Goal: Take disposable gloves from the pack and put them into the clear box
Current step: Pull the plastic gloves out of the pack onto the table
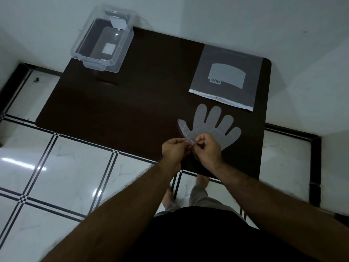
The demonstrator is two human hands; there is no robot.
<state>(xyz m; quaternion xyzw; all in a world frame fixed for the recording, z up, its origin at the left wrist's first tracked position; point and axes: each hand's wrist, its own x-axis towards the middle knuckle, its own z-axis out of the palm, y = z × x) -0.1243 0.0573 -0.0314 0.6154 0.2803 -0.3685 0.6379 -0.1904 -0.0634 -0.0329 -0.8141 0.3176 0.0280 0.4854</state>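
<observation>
A clear box stands open at the far left corner of a dark worktop, with only pale label-like patches visible inside it. At the far right lies the flat glove pack, its zip edge toward the person. Just in front of the pack, a translucent disposable glove lies spread, fingers pointing away. The left hand and right hand meet at its cuff, fingertips pinched closed on the thin film.
</observation>
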